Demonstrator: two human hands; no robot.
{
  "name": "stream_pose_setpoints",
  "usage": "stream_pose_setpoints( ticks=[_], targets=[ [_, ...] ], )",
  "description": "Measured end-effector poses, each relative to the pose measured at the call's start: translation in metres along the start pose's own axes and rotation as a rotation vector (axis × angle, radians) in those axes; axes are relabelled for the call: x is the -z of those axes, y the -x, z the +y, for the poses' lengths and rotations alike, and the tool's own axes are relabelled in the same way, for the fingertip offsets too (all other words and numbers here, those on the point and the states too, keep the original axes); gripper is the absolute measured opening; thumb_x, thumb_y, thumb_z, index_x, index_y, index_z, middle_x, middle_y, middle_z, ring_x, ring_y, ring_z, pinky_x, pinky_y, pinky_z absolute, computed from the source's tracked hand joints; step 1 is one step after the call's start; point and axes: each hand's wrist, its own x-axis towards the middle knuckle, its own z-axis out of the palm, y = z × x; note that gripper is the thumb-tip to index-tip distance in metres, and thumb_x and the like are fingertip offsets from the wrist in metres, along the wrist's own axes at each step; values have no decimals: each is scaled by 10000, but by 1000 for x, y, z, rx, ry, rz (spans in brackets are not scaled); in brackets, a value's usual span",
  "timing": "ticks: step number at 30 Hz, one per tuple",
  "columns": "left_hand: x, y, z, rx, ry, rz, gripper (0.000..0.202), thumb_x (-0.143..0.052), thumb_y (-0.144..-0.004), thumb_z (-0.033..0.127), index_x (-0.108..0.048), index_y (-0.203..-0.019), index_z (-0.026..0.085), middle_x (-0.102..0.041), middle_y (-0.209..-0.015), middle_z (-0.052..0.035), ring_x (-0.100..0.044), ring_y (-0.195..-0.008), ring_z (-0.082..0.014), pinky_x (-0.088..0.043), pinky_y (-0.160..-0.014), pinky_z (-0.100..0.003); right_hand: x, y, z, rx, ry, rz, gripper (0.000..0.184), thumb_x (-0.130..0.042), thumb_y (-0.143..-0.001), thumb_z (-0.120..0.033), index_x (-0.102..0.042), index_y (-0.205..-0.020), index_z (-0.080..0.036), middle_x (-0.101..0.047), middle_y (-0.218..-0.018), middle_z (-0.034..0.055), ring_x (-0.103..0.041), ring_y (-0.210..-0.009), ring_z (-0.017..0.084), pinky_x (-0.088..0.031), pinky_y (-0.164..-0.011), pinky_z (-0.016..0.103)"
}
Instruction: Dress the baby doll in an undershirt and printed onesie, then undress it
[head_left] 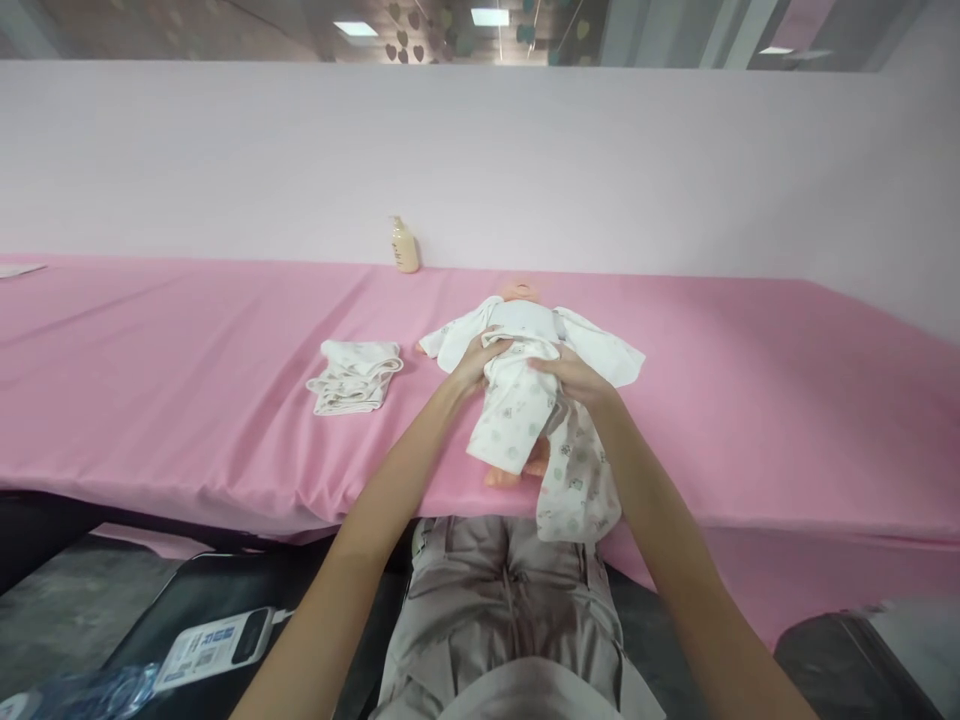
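Note:
A baby doll (521, 293) lies on its back on the pink table (187, 340), head away from me, feet at the near edge. It wears a white top (600, 350) and patterned white trousers (514, 420). My left hand (480, 358) grips the trousers' waistband at the doll's left hip, fingers curled into the cloth. My right hand (574, 378) holds the waistband on the other side, fingers closed over the fabric. One trouser leg hangs empty over the table edge (577, 490).
A folded white garment (354, 376) lies left of the doll. A cream pump bottle (404, 246) stands at the back by the pale wall. A phone (214, 640) rests on a dark seat at lower left, by a plastic bottle (82, 692).

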Motion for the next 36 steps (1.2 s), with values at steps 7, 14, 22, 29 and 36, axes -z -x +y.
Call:
stream_pose_setpoints(
  ticks=[7, 14, 22, 29, 36],
  targets=[
    [2, 8, 9, 229, -223, -182, 459, -800, -586, 256, -657, -1005, 133, -710, -949, -89, -655, -903, -242, -519, -822, -353, -7, -7, -1, 17, -143, 223, 261, -701, -720, -235, -623, -960, -168, -707, -941, 54, -668, -857, 195, -554, -781, 320],
    [9, -4, -3, 165, 129, -100, 291, -660, -755, 280, -658, -990, 108, -713, -947, -116, -663, -946, -246, -525, -876, -373, 1, 6, -5, -42, 39, -149, 460, -805, -565, -176, -624, -988, -154, -711, -915, 63, -664, -860, 227, -555, -767, 357],
    [4, 9, 5, 395, -50, -305, 454, -790, -614, 175, -656, -1044, 127, -717, -978, -108, -669, -923, -255, -527, -868, -373, -2, -14, 11, 100, -183, 131, 296, -661, -683, -170, -592, -971, -180, -703, -925, 36, -665, -892, 193, -538, -830, 339],
    [6, -2, -4, 219, 292, -127, 284, -612, -794, 218, -646, -1046, 93, -718, -958, -107, -658, -979, -238, -480, -955, -366, 0, -1, 3, -63, -45, -19, 396, -751, -650, -229, -589, -1007, -167, -702, -951, 71, -670, -871, 215, -555, -796, 350],
    [5, 2, -5, 275, 219, -163, 334, -653, -762, 271, -646, -1043, 90, -718, -953, -113, -662, -963, -250, -485, -940, -363, 2, -6, 9, 65, -236, -6, 407, -731, -644, -171, -593, -1027, -180, -712, -948, 48, -663, -934, 213, -537, -862, 360]
  ],
)
